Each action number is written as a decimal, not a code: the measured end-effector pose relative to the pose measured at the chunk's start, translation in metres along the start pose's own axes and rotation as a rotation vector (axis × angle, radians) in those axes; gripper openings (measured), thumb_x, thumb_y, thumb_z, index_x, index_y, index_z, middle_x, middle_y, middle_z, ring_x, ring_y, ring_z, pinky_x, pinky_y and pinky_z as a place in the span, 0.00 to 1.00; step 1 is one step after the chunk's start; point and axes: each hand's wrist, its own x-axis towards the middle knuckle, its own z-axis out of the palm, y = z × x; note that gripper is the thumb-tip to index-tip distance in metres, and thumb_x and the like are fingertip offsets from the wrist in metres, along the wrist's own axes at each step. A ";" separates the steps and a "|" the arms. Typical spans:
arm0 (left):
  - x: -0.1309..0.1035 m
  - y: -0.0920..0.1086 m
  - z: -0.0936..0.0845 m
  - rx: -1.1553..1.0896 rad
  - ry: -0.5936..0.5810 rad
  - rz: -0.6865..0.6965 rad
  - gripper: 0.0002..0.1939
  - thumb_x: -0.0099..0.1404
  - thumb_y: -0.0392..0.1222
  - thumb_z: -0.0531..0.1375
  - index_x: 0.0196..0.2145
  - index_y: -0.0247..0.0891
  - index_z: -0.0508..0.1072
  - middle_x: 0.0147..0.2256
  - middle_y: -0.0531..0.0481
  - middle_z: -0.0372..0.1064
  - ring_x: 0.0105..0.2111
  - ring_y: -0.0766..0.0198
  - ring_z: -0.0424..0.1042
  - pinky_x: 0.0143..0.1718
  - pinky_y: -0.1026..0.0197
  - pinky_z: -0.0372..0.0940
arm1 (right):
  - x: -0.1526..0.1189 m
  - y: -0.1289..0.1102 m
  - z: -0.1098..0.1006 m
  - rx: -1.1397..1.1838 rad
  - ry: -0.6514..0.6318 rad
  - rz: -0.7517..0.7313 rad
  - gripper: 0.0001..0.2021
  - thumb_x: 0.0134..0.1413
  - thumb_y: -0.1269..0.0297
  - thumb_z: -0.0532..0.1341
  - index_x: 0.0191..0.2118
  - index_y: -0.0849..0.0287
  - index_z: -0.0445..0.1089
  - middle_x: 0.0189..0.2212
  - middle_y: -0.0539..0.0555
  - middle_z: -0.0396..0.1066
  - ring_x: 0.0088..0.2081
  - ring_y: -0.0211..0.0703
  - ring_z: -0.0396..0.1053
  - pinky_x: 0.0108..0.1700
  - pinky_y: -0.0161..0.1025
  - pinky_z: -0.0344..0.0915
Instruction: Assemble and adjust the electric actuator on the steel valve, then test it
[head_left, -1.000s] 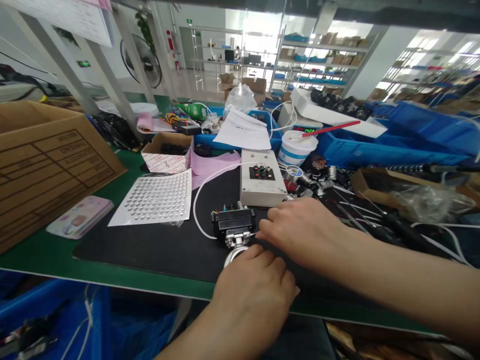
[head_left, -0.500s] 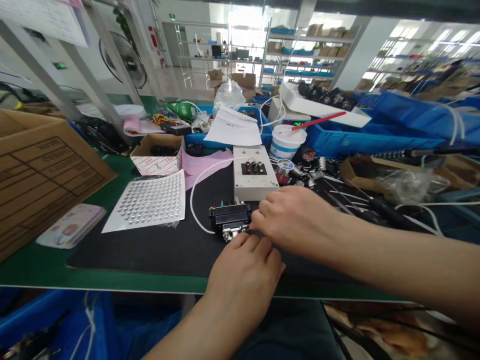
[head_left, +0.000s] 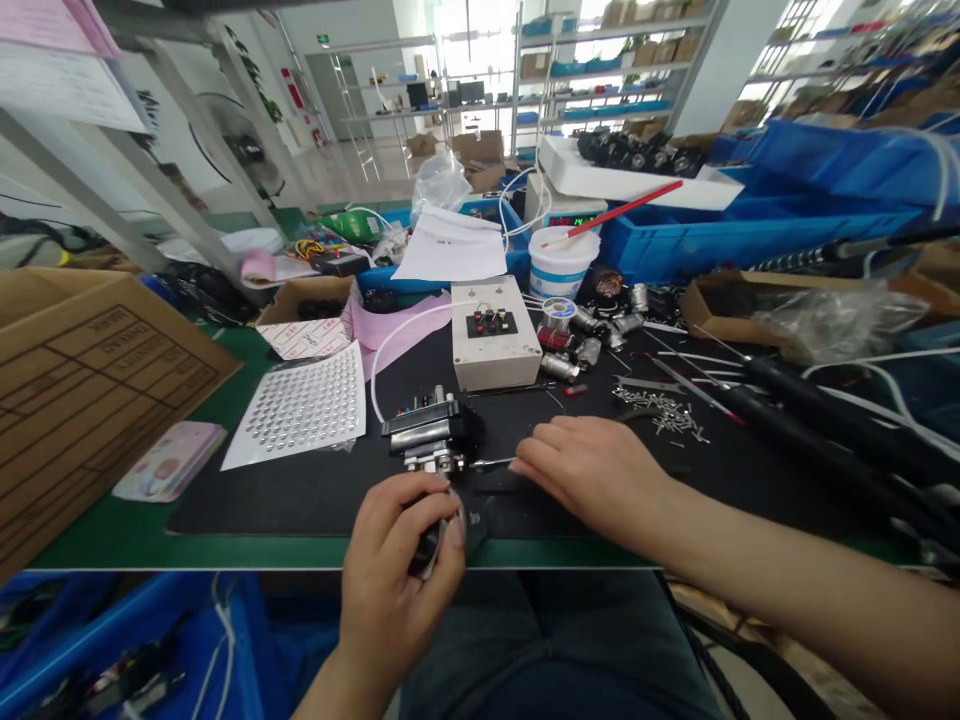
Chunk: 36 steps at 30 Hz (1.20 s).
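- Left hand (head_left: 394, 575): fingers and thumb wrapped around the ring (head_left: 459, 515) at the device's near end.
- Right hand (head_left: 592, 460): fingers pinched on a thin metal tool (head_left: 493, 463), its tip at the device's right side.
- Device (head_left: 426, 432): on the black mat (head_left: 285, 500), near the table's near edge, left of the tool.
- Handling, as I judge it: brace the ring firmly, keep the tool in line with the fitting and move it gently; a tilted tip could slip off.
- Small box (head_left: 311, 335), far left of the device: dark parts inside.
- Tub (head_left: 562, 268), far: red stick across its mouth; contents hidden.
- Foam tray (head_left: 712, 190), far right: black parts.
- Right carton (head_left: 701, 308): clear plastic bag at its near side.
- Large carton (head_left: 112, 400), left: contents cannot be made out.
- Blue bin (head_left: 247, 640), low at near left: dark parts and white wires.
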 end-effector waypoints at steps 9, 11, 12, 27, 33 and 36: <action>-0.002 -0.001 -0.003 -0.018 -0.029 -0.016 0.08 0.63 0.30 0.58 0.39 0.39 0.69 0.40 0.49 0.67 0.41 0.63 0.68 0.43 0.60 0.65 | 0.022 -0.006 0.005 -0.049 0.043 -0.126 0.08 0.57 0.73 0.64 0.28 0.59 0.68 0.24 0.52 0.67 0.28 0.44 0.63 0.28 0.40 0.45; 0.000 0.001 -0.001 -0.020 0.001 -0.024 0.09 0.62 0.28 0.57 0.38 0.39 0.69 0.39 0.49 0.67 0.42 0.63 0.67 0.44 0.60 0.65 | 0.018 -0.005 0.014 -0.071 0.095 -0.151 0.08 0.61 0.71 0.61 0.29 0.59 0.69 0.24 0.52 0.66 0.27 0.44 0.61 0.28 0.41 0.45; 0.001 0.002 0.001 -0.017 0.009 -0.020 0.09 0.62 0.28 0.57 0.38 0.39 0.69 0.39 0.49 0.67 0.42 0.63 0.67 0.45 0.60 0.65 | 0.015 -0.005 0.019 -0.080 0.118 -0.153 0.09 0.63 0.69 0.59 0.30 0.60 0.69 0.24 0.52 0.66 0.27 0.43 0.61 0.28 0.41 0.45; 0.009 0.011 0.008 0.074 0.009 0.040 0.07 0.65 0.32 0.56 0.38 0.39 0.72 0.38 0.47 0.71 0.41 0.60 0.70 0.45 0.57 0.67 | -0.012 0.050 0.027 -0.031 -0.036 0.272 0.09 0.63 0.70 0.60 0.47 0.63 0.73 0.42 0.61 0.73 0.45 0.53 0.69 0.43 0.44 0.63; 0.004 0.004 0.014 -0.373 0.058 -0.305 0.13 0.69 0.38 0.51 0.44 0.40 0.74 0.49 0.46 0.71 0.50 0.59 0.69 0.53 0.55 0.65 | -0.008 0.009 0.034 1.435 -0.197 0.662 0.23 0.67 0.57 0.54 0.61 0.63 0.56 0.45 0.62 0.73 0.42 0.45 0.73 0.45 0.44 0.70; -0.008 -0.017 0.023 -0.606 0.270 -0.771 0.16 0.69 0.45 0.53 0.52 0.41 0.70 0.56 0.44 0.66 0.57 0.56 0.64 0.58 0.51 0.60 | 0.005 -0.007 0.041 1.821 -0.255 0.895 0.25 0.67 0.53 0.55 0.62 0.63 0.54 0.40 0.61 0.75 0.36 0.41 0.75 0.43 0.39 0.70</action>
